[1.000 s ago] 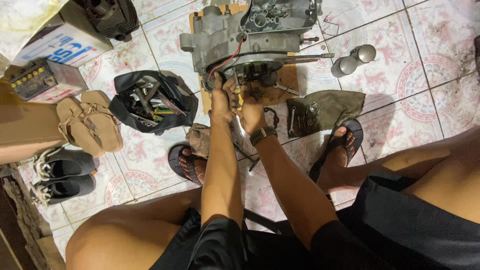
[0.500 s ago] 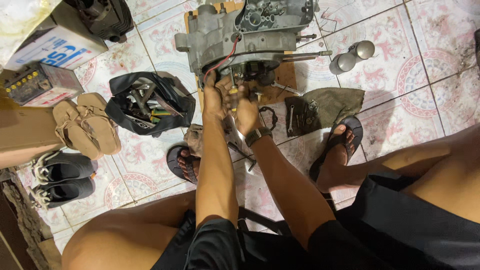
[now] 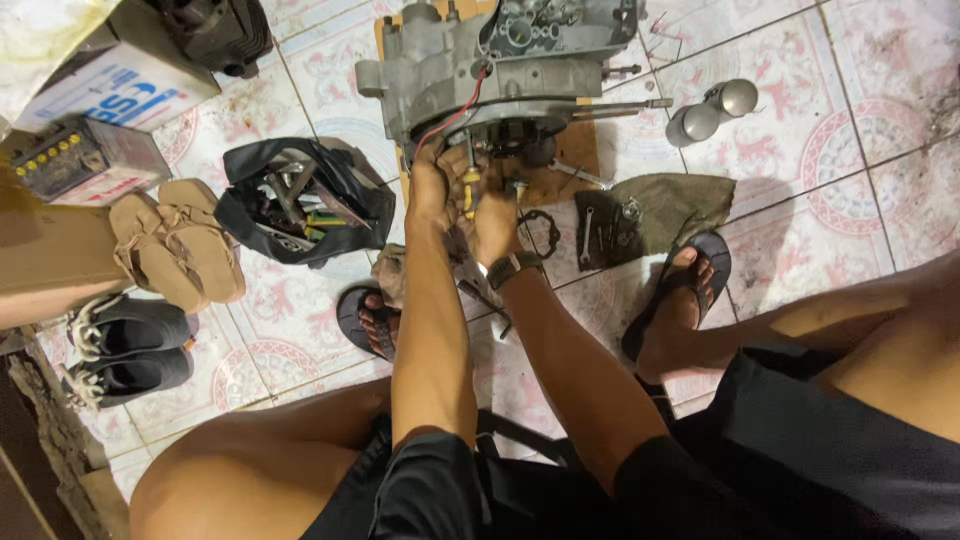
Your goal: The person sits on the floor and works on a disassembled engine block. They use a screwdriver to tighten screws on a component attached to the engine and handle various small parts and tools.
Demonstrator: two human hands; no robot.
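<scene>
Both hands at the underside of an engine case on a tiled floor.

Left hand [image 3: 432, 190] is closed on a fitting under the engine [image 3: 480, 70]; right hand [image 3: 495, 222] grips a yellow-handled screwdriver [image 3: 468, 185] beside it. Risk: the tip may slip onto the red wire [image 3: 450, 115]; small parts on the cloth [image 3: 650, 212] could scatter.

I see my own body bare-armed, in a black short-sleeved shirt [image 3: 440, 490] and black shorts [image 3: 820, 450]. A dark watch [image 3: 512, 266] with a dark strap wraps my right wrist. Both feet wear dark flip-flops [image 3: 690, 290] with thin straps between the toes. My knees and shins are bare.
</scene>
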